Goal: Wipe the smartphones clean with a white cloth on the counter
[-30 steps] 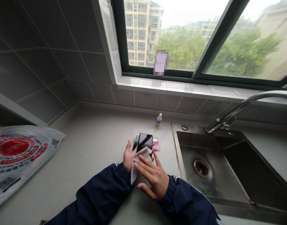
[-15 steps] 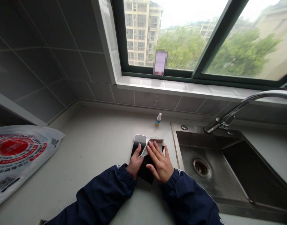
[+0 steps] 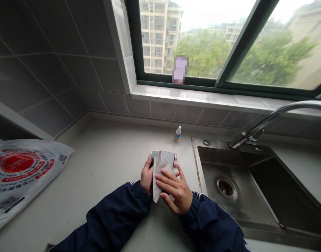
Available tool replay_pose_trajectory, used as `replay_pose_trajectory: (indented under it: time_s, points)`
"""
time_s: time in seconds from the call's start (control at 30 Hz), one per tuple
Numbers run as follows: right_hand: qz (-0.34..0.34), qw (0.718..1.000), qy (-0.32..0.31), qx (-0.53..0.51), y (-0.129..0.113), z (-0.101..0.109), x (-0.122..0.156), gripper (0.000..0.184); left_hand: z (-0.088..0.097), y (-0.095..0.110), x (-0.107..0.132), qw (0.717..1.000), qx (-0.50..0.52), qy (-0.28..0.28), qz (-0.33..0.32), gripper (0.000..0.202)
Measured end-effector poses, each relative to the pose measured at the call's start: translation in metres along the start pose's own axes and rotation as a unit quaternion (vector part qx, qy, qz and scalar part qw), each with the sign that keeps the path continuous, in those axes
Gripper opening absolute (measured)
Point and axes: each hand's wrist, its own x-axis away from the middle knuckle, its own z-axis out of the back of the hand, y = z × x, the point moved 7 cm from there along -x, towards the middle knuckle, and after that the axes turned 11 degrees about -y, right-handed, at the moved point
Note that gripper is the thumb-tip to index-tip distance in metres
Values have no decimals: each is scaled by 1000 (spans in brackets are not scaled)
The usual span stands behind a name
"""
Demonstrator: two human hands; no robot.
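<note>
My left hand [image 3: 146, 178] is closed around a phone [image 3: 169, 157], with the thumb along its left edge and fingertips showing past the right edge. A line runs down the phone near its top left, and its upper surface reflects light. Over its middle lies a pale grey wiping cloth [image 3: 159, 163], creased, with one corner hanging down toward me. My right hand [image 3: 177, 190] rests on the cloth with fingers stretched out flat and slightly apart, thumb lower down. The cloth and both hands hide much of the phone.
A small spray bottle [image 3: 177, 134] stands on the white counter [image 3: 110, 147] beyond the phone. To the right are a steel sink [image 3: 210, 175] and a chrome faucet [image 3: 257, 127]. A printed plastic bag [image 3: 52, 148] lies at left, below the tiled wall.
The phone has been lifted and turned in my left hand, whose fingers now reach round its right edge. My right hand and the cloth have shifted left and nearer to me.
</note>
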Motion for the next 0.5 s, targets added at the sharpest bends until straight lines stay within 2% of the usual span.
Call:
replay_pose_trajectory:
  time_s: [0.17, 0.3, 0.5]
  points:
    - [-1, 999, 39, -19, 10, 12, 5, 35, 2, 3, 0, 1000, 9, 14, -11, 74]
    - [-27, 998, 51, 19, 26, 13, 9, 38, 3, 6, -2, 1000, 11, -6, -28, 71]
    - [-70, 995, 40, 51, 43, 6, 12, 49, 6, 1, 0, 999, 7, -23, 22, 67]
